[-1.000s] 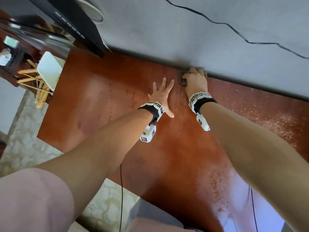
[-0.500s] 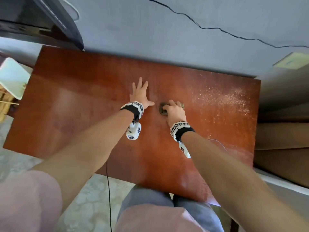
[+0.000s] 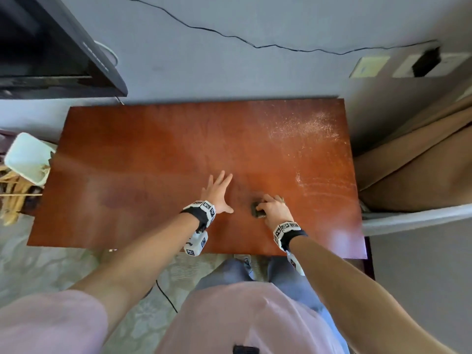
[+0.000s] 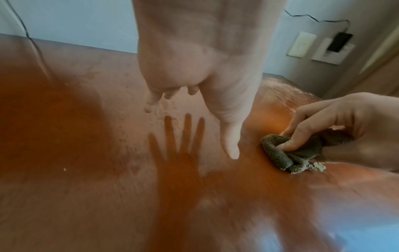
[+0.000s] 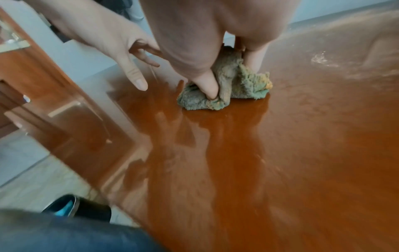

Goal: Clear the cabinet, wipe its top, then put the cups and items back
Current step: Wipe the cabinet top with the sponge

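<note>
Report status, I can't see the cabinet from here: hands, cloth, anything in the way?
Left hand open, fingers spread. Right hand gripping cloth on cabinet top. Dust at far right corner. Nothing blocking.

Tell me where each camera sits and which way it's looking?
Head: on the head, looking down at the cabinet top; both arms, left hand, right hand.
Left wrist: along the open left hand toward the wall.
Right wrist: along the right hand gripping the cloth.
All three share the cloth and both hands.
</note>
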A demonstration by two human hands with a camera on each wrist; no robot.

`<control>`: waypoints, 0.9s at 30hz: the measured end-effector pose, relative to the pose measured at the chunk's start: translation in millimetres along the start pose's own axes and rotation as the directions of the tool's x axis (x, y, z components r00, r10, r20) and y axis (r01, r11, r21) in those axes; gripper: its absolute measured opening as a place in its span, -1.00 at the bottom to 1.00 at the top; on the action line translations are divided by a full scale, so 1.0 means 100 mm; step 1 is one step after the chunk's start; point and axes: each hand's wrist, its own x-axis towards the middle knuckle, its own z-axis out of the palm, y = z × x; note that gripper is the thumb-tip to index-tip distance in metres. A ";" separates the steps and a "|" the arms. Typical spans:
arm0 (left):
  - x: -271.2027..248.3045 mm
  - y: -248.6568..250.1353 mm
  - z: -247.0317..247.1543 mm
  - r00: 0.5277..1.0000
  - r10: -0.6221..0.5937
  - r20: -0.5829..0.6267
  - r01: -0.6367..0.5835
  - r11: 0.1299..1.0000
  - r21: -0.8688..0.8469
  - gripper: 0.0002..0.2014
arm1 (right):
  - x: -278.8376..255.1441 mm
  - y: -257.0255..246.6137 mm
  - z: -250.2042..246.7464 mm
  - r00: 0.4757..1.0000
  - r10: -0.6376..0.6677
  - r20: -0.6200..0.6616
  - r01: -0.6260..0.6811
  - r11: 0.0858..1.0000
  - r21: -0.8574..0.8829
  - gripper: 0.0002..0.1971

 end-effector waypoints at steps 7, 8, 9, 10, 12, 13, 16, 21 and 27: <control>-0.28 0.37 0.33 0.998 0.030 0.052 -0.033 0.997 0.065 0.34 | -0.62 0.22 0.20 0.998 -0.046 0.043 0.047 0.999 -0.025 -0.68; -0.31 0.43 0.37 0.998 0.030 0.058 -0.034 0.997 0.069 0.34 | -0.72 0.27 0.22 0.997 -0.053 0.047 0.055 0.998 -0.030 -0.67; -0.34 0.50 0.42 0.998 0.028 0.058 -0.032 0.997 0.073 0.34 | -0.82 0.33 0.25 0.997 -0.057 0.047 0.059 0.998 -0.034 -0.65; -0.37 0.57 0.47 0.998 0.022 0.056 -0.026 0.997 0.072 0.35 | -0.92 0.39 0.27 0.997 -0.059 0.048 0.061 0.997 -0.038 -0.63; -0.42 0.72 0.58 0.998 0.003 0.065 -0.007 0.998 0.061 0.37 | -1.10 0.54 0.33 0.997 -0.054 0.051 0.056 0.998 -0.035 -0.58; -0.43 0.80 0.64 0.998 -0.001 0.069 -0.003 0.998 0.055 0.38 | -1.19 0.63 0.36 0.998 -0.047 0.052 0.048 0.998 -0.027 -0.56; -0.42 1.05 0.73 0.998 -0.004 0.062 0.001 0.999 0.041 0.40 | -1.45 0.90 0.39 0.999 -0.017 0.035 0.017 1.000 -0.003 -0.52; -0.35 1.38 0.85 0.996 -0.008 0.089 0.008 1.000 0.001 0.44 | -1.69 1.36 0.33 1.000 0.011 -0.002 -0.011 1.000 0.004 -0.49; -0.33 1.46 1.04 0.997 -0.017 0.076 0.016 1.000 0.016 0.47 | -1.62 1.57 0.43 0.998 0.019 -0.059 -0.018 1.000 0.019 -0.56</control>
